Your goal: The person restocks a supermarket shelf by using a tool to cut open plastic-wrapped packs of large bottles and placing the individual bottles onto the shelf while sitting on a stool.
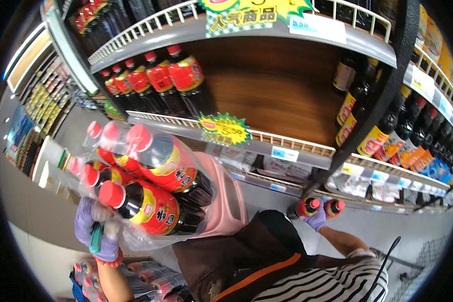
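My left hand (98, 230), in a purple knit glove, grips the torn clear plastic wrap of a pack of dark plastic bottles (151, 207) with red caps and red-yellow labels; a green-handled tool (96, 238) is also in it. The pack lies tilted over a pink plastic stool (226, 196). Low at the right, my right hand (316, 219), also gloved, holds two bottles (334, 208) of the same kind, one on each side. In front, a row of such bottles (160, 77) stands upright at the left of the wooden-backed middle shelf (271, 94).
Other dark bottles (353, 105) stand at that shelf's right, beside a black upright post (377, 87). White wire guards edge the shelves. More wrapped packs (154, 279) lie on the floor at the lower left. A black wire basket or cart (422, 260) is at the lower right.
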`<state>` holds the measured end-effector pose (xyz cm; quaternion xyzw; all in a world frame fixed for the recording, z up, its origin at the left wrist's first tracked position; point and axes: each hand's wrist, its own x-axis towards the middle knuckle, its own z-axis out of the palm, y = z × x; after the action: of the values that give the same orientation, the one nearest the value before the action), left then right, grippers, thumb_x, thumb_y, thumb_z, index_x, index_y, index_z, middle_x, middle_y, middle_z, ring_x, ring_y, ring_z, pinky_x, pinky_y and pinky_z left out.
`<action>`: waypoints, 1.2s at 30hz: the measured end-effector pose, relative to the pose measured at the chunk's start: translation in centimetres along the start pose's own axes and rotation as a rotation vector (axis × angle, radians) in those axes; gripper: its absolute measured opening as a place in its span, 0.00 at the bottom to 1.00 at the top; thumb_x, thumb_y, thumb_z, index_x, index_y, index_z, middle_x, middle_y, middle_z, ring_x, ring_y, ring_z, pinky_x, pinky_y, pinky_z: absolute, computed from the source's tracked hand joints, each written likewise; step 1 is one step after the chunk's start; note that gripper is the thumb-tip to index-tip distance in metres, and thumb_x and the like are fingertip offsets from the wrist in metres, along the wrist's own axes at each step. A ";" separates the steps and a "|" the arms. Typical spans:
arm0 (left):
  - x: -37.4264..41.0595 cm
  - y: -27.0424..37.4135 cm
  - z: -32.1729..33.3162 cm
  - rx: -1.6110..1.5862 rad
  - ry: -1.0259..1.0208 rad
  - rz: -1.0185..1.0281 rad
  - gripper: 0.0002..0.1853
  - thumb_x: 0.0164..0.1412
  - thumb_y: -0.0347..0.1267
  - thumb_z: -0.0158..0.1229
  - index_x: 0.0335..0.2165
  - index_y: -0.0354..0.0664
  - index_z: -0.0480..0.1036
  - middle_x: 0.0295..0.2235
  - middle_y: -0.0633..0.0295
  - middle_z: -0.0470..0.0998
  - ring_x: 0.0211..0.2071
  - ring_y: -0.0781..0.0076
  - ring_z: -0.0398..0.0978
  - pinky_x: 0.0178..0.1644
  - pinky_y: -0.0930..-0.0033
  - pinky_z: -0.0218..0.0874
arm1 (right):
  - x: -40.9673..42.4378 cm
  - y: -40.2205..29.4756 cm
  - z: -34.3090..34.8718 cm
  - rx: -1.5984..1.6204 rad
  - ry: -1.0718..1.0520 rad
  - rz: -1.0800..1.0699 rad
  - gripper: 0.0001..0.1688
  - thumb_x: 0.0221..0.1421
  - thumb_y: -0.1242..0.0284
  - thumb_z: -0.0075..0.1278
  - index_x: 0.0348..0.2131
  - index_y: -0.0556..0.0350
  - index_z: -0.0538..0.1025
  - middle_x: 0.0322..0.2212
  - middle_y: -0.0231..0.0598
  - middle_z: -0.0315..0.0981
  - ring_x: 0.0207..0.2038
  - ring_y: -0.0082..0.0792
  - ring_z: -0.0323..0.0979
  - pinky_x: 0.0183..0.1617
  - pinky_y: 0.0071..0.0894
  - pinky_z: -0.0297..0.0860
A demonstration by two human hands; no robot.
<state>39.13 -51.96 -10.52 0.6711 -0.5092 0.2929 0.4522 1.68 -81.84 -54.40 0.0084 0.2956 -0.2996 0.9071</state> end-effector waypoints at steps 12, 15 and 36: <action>3.1 0.0 -3.3 -0.024 -0.729 -0.115 0.10 0.38 0.31 0.62 0.24 0.42 0.73 0.20 0.56 0.70 0.21 0.56 0.70 0.23 0.63 0.59 | -9.2 -3.1 17.5 -2.792 -0.068 0.655 0.34 0.42 0.49 0.51 0.44 0.51 0.71 0.37 0.45 0.72 0.41 0.45 0.70 0.43 0.40 0.66; 3.4 0.3 -4.1 -0.027 -0.840 -0.278 0.11 0.38 0.29 0.61 0.26 0.40 0.73 0.23 0.52 0.72 0.25 0.53 0.71 0.28 0.60 0.62 | -19.2 -2.0 30.2 -2.713 -0.351 0.309 0.36 0.41 0.51 0.52 0.47 0.48 0.67 0.32 0.44 0.74 0.40 0.46 0.70 0.43 0.40 0.66; 14.5 31.7 -3.7 -0.737 -1.277 0.284 0.16 0.46 0.37 0.61 0.34 0.40 0.74 0.31 0.52 0.75 0.33 0.56 0.73 0.38 0.62 0.64 | -100.3 18.9 65.4 -2.094 -0.299 -0.812 0.19 0.53 0.62 0.49 0.43 0.51 0.71 0.31 0.33 0.72 0.31 0.28 0.72 0.31 0.27 0.66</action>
<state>13.84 -56.99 13.15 0.4437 -0.8193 -0.2873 0.2222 -18.03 -24.88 50.79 -0.8874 0.2706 -0.1750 0.3297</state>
